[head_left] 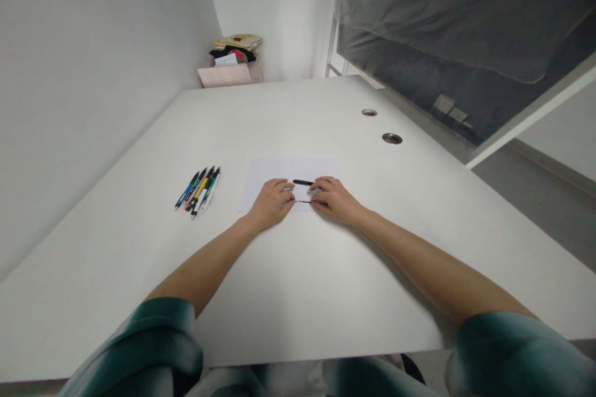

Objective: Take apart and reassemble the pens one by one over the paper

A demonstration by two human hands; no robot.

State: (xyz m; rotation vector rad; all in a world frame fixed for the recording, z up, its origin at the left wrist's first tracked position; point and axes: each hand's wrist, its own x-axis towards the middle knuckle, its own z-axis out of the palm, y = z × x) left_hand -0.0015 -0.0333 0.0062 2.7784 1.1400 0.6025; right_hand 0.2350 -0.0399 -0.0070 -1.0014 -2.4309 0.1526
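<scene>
Both my hands rest low over a sheet of white paper on the table. My right hand pinches a thin dark rod, which looks like a pen refill and points left. The fingers of my left hand are pressed together close to the rod's left end; what they hold there is too small to make out. A black pen barrel lies on the paper just beyond the rod, its right end touching or beneath my right fingers.
Several click pens lie side by side left of the paper. Two round cable holes are set in the white table at the right. A box with piled items stands past the far edge, and a grey covered frame at the right.
</scene>
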